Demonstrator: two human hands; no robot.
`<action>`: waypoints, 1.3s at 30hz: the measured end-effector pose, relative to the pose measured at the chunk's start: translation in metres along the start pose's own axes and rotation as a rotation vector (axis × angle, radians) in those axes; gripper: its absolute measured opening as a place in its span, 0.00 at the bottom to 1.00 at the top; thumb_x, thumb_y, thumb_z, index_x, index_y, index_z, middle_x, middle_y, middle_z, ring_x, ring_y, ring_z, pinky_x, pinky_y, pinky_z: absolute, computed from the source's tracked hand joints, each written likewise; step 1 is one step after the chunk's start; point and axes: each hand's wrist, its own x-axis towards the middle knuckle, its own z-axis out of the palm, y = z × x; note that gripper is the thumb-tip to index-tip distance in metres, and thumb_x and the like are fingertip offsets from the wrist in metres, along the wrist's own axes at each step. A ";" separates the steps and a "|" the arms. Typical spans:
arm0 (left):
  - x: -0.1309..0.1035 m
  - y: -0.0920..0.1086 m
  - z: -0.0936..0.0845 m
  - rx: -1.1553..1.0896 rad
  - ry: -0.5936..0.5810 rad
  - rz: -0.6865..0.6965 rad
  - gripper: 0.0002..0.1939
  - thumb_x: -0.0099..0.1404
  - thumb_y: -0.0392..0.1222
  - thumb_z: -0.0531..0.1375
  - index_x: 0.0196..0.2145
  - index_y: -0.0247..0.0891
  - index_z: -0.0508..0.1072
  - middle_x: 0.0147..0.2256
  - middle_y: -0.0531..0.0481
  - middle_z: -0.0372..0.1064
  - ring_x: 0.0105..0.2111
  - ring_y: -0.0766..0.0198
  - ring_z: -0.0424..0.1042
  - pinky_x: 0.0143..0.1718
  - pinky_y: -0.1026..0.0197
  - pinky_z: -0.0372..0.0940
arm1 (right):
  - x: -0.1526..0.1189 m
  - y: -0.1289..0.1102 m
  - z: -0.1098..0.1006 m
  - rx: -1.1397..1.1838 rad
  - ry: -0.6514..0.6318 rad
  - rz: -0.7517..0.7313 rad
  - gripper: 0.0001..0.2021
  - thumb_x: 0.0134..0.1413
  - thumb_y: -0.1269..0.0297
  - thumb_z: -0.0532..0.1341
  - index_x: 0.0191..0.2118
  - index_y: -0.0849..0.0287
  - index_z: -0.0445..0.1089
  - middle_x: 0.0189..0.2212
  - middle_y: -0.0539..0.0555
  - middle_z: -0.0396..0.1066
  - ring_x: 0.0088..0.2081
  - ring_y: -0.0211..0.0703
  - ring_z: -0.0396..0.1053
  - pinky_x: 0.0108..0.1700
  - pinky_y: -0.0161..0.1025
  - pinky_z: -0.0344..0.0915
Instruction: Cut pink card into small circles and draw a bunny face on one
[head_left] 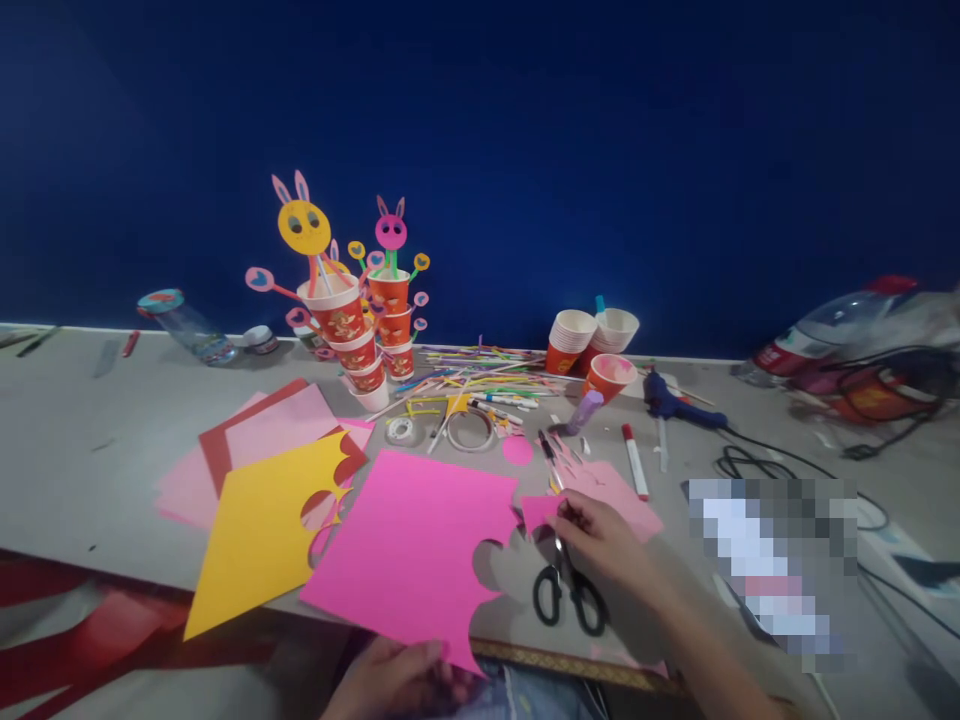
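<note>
My left hand (405,682) grips the lower edge of a large bright pink sheet of paper (409,545), its fingers closed near the corner. Scalloped bites are cut out of that sheet's right side. My right hand (600,535) pinches a small bright pink paper scrap (538,512), just off the sheet's right corner. Below these fingers lie scissors with black handles (549,596), partly hidden by the hand; whether the hand touches them I cannot tell. A yellow sheet (262,530) with similar cutouts lies left of the pink one, overhanging the table edge.
Stacked red cups with bunny faces (346,325) stand at the back left. Behind the sheets are colourful sticks (480,380), a tape roll (471,430) and a pink circle (517,450). Right are light pink paper (615,490), a red-capped marker (634,462) and a corded blue glue gun (679,405).
</note>
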 end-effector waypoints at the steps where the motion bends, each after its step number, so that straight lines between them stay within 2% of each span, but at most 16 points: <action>1: 0.002 -0.002 0.002 -0.005 -0.046 0.014 0.23 0.51 0.66 0.67 0.21 0.42 0.77 0.30 0.44 0.78 0.37 0.49 0.77 0.49 0.50 0.66 | 0.001 -0.001 0.002 -0.009 -0.002 -0.002 0.14 0.59 0.54 0.57 0.26 0.56 0.61 0.22 0.47 0.66 0.25 0.40 0.64 0.27 0.35 0.58; 3: 0.007 -0.006 0.006 -0.043 -0.095 0.043 0.24 0.55 0.66 0.64 0.21 0.41 0.78 0.28 0.45 0.77 0.34 0.53 0.77 0.45 0.52 0.67 | 0.001 -0.003 0.005 -0.028 -0.010 -0.008 0.14 0.61 0.54 0.57 0.27 0.56 0.62 0.23 0.47 0.66 0.26 0.40 0.64 0.27 0.35 0.58; 7: 0.014 -0.008 0.010 -0.151 -0.046 0.027 0.30 0.56 0.69 0.62 0.29 0.34 0.79 0.29 0.42 0.78 0.27 0.59 0.75 0.30 0.60 0.66 | 0.002 -0.011 0.012 -0.070 -0.034 -0.053 0.13 0.62 0.54 0.56 0.28 0.55 0.63 0.25 0.49 0.67 0.28 0.42 0.65 0.29 0.36 0.60; 10: 0.008 -0.002 0.006 -0.171 -0.087 -0.018 0.34 0.59 0.71 0.58 0.33 0.32 0.80 0.31 0.38 0.78 0.29 0.58 0.76 0.33 0.59 0.67 | 0.001 -0.019 0.015 -0.093 -0.043 -0.064 0.14 0.62 0.53 0.56 0.28 0.55 0.62 0.24 0.49 0.67 0.28 0.42 0.65 0.29 0.36 0.60; 12: -0.002 0.008 0.002 -0.033 -0.145 -0.022 0.33 0.63 0.69 0.55 0.32 0.34 0.81 0.33 0.38 0.79 0.31 0.57 0.77 0.38 0.58 0.67 | -0.001 -0.025 0.017 -0.117 -0.059 -0.072 0.15 0.63 0.53 0.55 0.28 0.55 0.61 0.24 0.49 0.67 0.29 0.43 0.65 0.29 0.36 0.59; 15: -0.020 0.032 -0.004 0.422 -0.152 0.106 0.27 0.67 0.62 0.55 0.34 0.35 0.82 0.34 0.41 0.79 0.33 0.58 0.76 0.38 0.60 0.67 | -0.003 -0.031 0.021 -0.153 -0.083 -0.095 0.14 0.62 0.54 0.54 0.28 0.55 0.61 0.25 0.49 0.67 0.29 0.43 0.66 0.30 0.37 0.58; 17: -0.030 0.052 -0.007 0.627 -0.048 0.220 0.24 0.70 0.58 0.54 0.36 0.36 0.81 0.34 0.43 0.78 0.33 0.59 0.75 0.36 0.62 0.67 | -0.004 -0.032 0.023 -0.155 -0.092 -0.104 0.13 0.62 0.55 0.55 0.28 0.55 0.62 0.25 0.49 0.67 0.29 0.43 0.66 0.30 0.37 0.57; 20: -0.033 0.084 -0.009 0.859 0.122 0.433 0.17 0.72 0.50 0.53 0.39 0.39 0.79 0.36 0.45 0.77 0.38 0.59 0.74 0.41 0.63 0.67 | -0.003 -0.032 0.025 -0.109 -0.092 -0.095 0.12 0.62 0.56 0.56 0.28 0.55 0.63 0.25 0.49 0.68 0.28 0.42 0.65 0.31 0.37 0.57; 23: -0.021 0.112 -0.003 0.948 0.186 0.602 0.13 0.70 0.47 0.55 0.45 0.42 0.76 0.42 0.45 0.75 0.41 0.59 0.73 0.44 0.60 0.67 | -0.002 -0.031 0.028 0.044 -0.085 -0.076 0.13 0.61 0.56 0.57 0.28 0.55 0.62 0.24 0.48 0.67 0.28 0.41 0.65 0.30 0.36 0.58; 25: -0.004 0.126 0.005 0.941 0.147 0.634 0.15 0.69 0.47 0.56 0.51 0.43 0.72 0.44 0.45 0.74 0.42 0.59 0.73 0.45 0.59 0.68 | 0.000 -0.031 0.029 0.185 -0.089 -0.048 0.14 0.60 0.54 0.59 0.27 0.56 0.61 0.23 0.48 0.67 0.27 0.40 0.65 0.29 0.35 0.58; 28: 0.029 0.135 0.022 0.802 0.010 0.535 0.18 0.67 0.50 0.58 0.52 0.39 0.68 0.45 0.43 0.73 0.38 0.61 0.74 0.38 0.60 0.69 | 0.000 -0.033 0.033 0.336 -0.106 0.010 0.15 0.58 0.52 0.60 0.27 0.56 0.61 0.23 0.47 0.67 0.24 0.38 0.63 0.27 0.34 0.58; 30: 0.048 0.132 0.032 0.693 -0.116 0.427 0.19 0.66 0.52 0.59 0.49 0.37 0.67 0.36 0.45 0.75 0.30 0.63 0.74 0.27 0.65 0.65 | -0.001 -0.035 0.035 0.374 -0.111 0.029 0.15 0.57 0.51 0.61 0.28 0.56 0.61 0.23 0.47 0.67 0.23 0.37 0.63 0.26 0.33 0.57; 32: 0.060 0.125 0.039 0.642 -0.143 0.376 0.18 0.65 0.55 0.59 0.41 0.36 0.67 0.26 0.50 0.72 0.22 0.65 0.71 0.20 0.68 0.59 | -0.004 -0.036 0.038 0.372 -0.105 0.021 0.15 0.58 0.52 0.61 0.28 0.56 0.62 0.23 0.47 0.68 0.24 0.37 0.63 0.27 0.33 0.57; 34: 0.063 0.119 0.041 0.634 -0.148 0.378 0.17 0.66 0.55 0.58 0.36 0.37 0.66 0.23 0.52 0.70 0.21 0.66 0.70 0.21 0.67 0.59 | -0.007 -0.035 0.040 0.353 -0.111 0.004 0.14 0.59 0.53 0.60 0.28 0.56 0.62 0.23 0.47 0.68 0.25 0.38 0.64 0.28 0.33 0.58; 36: 0.060 0.119 0.038 0.690 -0.155 0.408 0.15 0.68 0.53 0.56 0.35 0.37 0.66 0.24 0.51 0.71 0.23 0.65 0.72 0.27 0.64 0.64 | -0.008 -0.033 0.041 0.320 -0.123 -0.007 0.13 0.60 0.55 0.58 0.29 0.56 0.63 0.24 0.48 0.69 0.26 0.39 0.65 0.29 0.34 0.58; 39: 0.059 0.131 0.029 1.007 -0.037 0.585 0.13 0.71 0.48 0.52 0.35 0.38 0.69 0.31 0.48 0.73 0.31 0.61 0.73 0.35 0.60 0.66 | -0.005 -0.031 0.039 0.172 -0.092 -0.012 0.10 0.60 0.60 0.57 0.28 0.56 0.62 0.23 0.47 0.68 0.27 0.39 0.64 0.29 0.34 0.56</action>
